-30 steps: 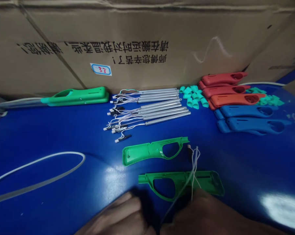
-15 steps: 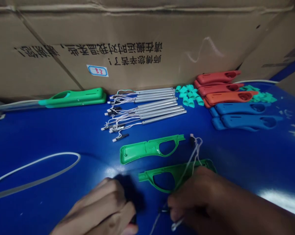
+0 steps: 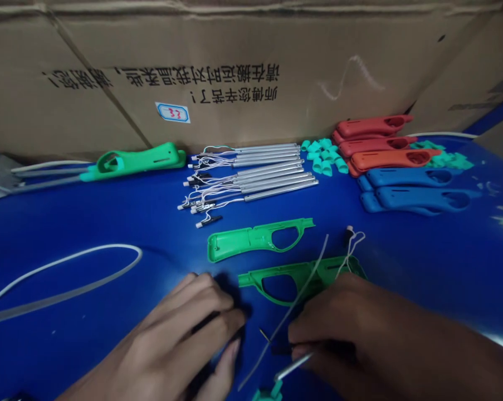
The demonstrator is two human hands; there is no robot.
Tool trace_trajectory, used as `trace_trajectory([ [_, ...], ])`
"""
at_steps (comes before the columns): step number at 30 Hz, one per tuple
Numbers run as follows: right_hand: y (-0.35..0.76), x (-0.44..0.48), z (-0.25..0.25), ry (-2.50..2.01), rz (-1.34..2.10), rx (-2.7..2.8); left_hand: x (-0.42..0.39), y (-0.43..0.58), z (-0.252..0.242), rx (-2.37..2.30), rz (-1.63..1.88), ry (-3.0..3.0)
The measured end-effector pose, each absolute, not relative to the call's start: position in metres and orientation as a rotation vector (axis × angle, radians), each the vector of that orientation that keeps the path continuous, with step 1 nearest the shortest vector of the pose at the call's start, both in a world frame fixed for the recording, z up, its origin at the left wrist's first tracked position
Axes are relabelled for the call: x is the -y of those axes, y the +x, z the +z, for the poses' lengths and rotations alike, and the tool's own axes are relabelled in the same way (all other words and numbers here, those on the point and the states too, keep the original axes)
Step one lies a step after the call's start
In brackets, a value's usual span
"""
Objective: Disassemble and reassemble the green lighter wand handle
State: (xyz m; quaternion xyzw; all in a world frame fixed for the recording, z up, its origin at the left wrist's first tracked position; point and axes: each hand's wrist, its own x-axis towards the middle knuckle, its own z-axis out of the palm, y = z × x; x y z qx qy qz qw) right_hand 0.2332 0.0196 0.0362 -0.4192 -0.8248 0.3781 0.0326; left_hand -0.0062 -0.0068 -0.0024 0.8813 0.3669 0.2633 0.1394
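Observation:
My right hand [image 3: 360, 328] pinches a thin metal tube [image 3: 293, 366] low in the view. Its white wires [image 3: 351, 245] trail up over a green half shell [image 3: 293, 275] that lies just beyond my fingers. A teal cap [image 3: 268, 393] sits at the tube's near end. My left hand [image 3: 184, 340] rests on the blue table [image 3: 109, 223] to the left, fingers closed around a small dark part [image 3: 207, 323] that is mostly hidden. A second green half shell [image 3: 255, 242] lies open side up a little farther away.
Behind lie a row of metal tubes with wires [image 3: 268, 172], teal caps [image 3: 324, 159], red shells [image 3: 380, 142], blue shells [image 3: 418, 189] and an assembled green lighter [image 3: 138, 161]. A cardboard box [image 3: 251, 67] walls the back. A white cable loop [image 3: 67, 267] lies at left.
Both hands have come up into view from the bottom edge. The right hand has drawn the tube and its wires down and right across the near green shell.

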Motion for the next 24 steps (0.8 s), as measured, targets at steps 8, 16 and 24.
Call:
trace_trajectory([
  [8, 0.248, -0.011, 0.028, -1.289, 1.083, 2.602, 0.002, -0.003, 0.007, -1.059, 0.593, 2.660],
  [16, 0.246, -0.016, 0.034, -1.246, 1.032, 2.710, 0.006, -0.001, 0.013, -0.870, 0.538, 2.548],
  [24, 0.232, -0.011, 0.033, -1.055, 0.867, 2.639, 0.005, -0.001, 0.015, -0.899, 0.514, 2.408],
])
